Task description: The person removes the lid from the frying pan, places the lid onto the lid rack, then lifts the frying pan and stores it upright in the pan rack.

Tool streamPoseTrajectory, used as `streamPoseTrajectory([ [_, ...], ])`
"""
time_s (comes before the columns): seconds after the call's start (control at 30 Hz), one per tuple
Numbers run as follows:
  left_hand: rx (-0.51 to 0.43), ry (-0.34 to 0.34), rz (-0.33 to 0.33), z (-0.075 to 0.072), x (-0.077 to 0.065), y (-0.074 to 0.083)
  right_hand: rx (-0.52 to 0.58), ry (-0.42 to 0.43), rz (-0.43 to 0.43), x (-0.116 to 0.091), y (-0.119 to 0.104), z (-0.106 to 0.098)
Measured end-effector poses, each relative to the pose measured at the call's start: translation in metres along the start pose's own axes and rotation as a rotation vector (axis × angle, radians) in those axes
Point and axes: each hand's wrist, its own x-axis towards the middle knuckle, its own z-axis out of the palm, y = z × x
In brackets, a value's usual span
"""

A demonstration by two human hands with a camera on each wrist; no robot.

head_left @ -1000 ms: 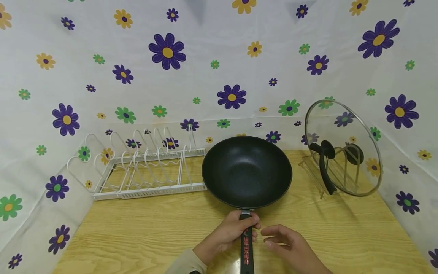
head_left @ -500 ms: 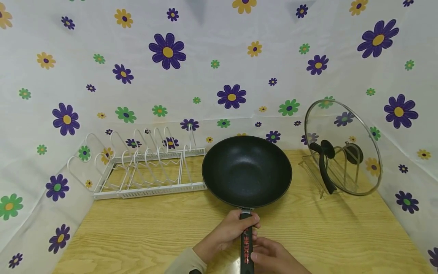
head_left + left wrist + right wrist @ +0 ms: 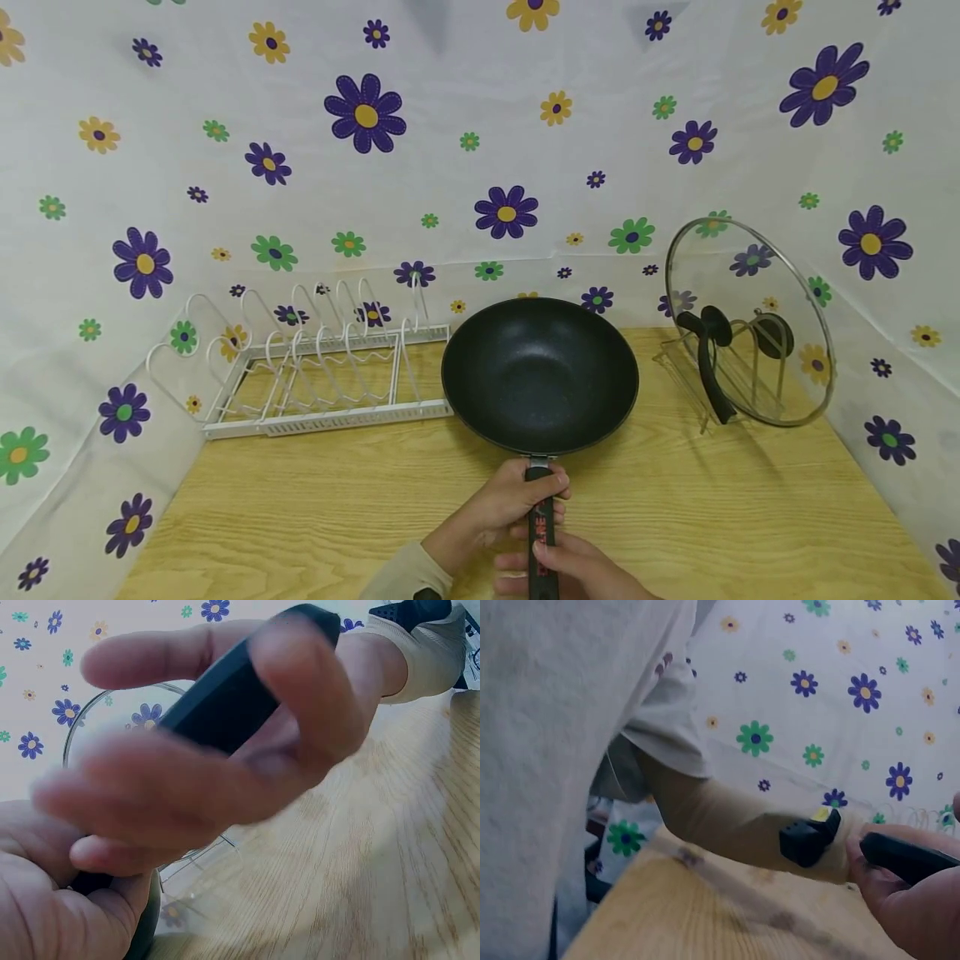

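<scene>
A black wok (image 3: 540, 375) stands tilted toward me, with its black handle (image 3: 541, 521) pointing at me. My left hand (image 3: 504, 504) grips the handle just below the bowl, thumb across its top. Closer to me, my right hand (image 3: 577, 567) has its thumb on top of the handle. Its fingers reach beneath and stick out on the left side, loosely spread. The left wrist view shows this right hand (image 3: 225, 780) around the handle's end (image 3: 225, 705), some fingers blurred. In the right wrist view, the handle's end (image 3: 907, 855) lies against the palm.
A white wire dish rack (image 3: 337, 417) stands to the wok's left. At the right, a glass lid (image 3: 780, 367) with a black handle leans upright in a metal wire stand (image 3: 693, 387). The wooden table (image 3: 315, 508) ends at a flower-patterned cloth backdrop (image 3: 450, 100).
My right hand has moved left to the handle; its thumb has come onto the top and its fingers have passed beneath. The left hand and wok have stayed in place.
</scene>
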Motion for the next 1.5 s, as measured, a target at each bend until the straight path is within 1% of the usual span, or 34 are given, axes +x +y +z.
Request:
streamPoseTrajectory([
  [0.1, 0.006, 0.000, -0.001, 0.000, -0.001, 0.000, 0.044, -0.033, -0.040, 0.003, 0.003, 0.003],
  [0.13, 0.005, -0.003, -0.002, 0.000, -0.001, 0.001, 0.070, -0.040, -0.051, 0.004, 0.002, 0.007],
  [0.27, -0.006, -0.029, -0.012, -0.001, 0.000, 0.001, 0.132, -0.056, -0.086, 0.007, 0.007, 0.014],
  [0.37, -0.014, -0.050, -0.016, -0.002, 0.000, 0.000, 0.175, -0.023, -0.084, 0.010, 0.011, 0.016],
  [0.43, -0.017, -0.053, -0.015, -0.002, 0.001, 0.000, 0.198, 0.007, -0.073, 0.013, 0.015, 0.012],
  [0.6, 0.010, -0.025, -0.002, -0.002, 0.001, 0.000, 0.237, 0.112, -0.043, 0.019, 0.027, -0.005],
  [0.7, 0.030, -0.017, 0.004, -0.002, 0.001, 0.000, 0.237, 0.166, -0.043, 0.020, 0.028, -0.002],
  [0.77, 0.037, -0.018, 0.003, -0.003, 0.001, 0.000, 0.222, 0.195, -0.054, 0.020, 0.024, 0.008],
  [0.9, 0.046, -0.031, 0.007, -0.003, 0.000, 0.001, 0.165, 0.280, -0.063, 0.018, 0.017, 0.026],
  [1.03, 0.039, -0.048, 0.004, -0.004, -0.001, 0.001, 0.110, 0.360, -0.050, 0.018, 0.015, 0.031],
  [1.17, 0.043, -0.077, 0.008, -0.007, -0.002, 0.002, 0.081, 0.390, -0.044, 0.020, 0.015, 0.032],
  [1.3, 0.044, -0.103, 0.013, -0.009, -0.004, 0.004, 0.064, 0.402, -0.042, 0.020, 0.014, 0.033],
  [1.5, 0.031, -0.082, 0.012, -0.008, -0.007, 0.005, 0.041, 0.427, -0.046, 0.022, 0.014, 0.033],
])
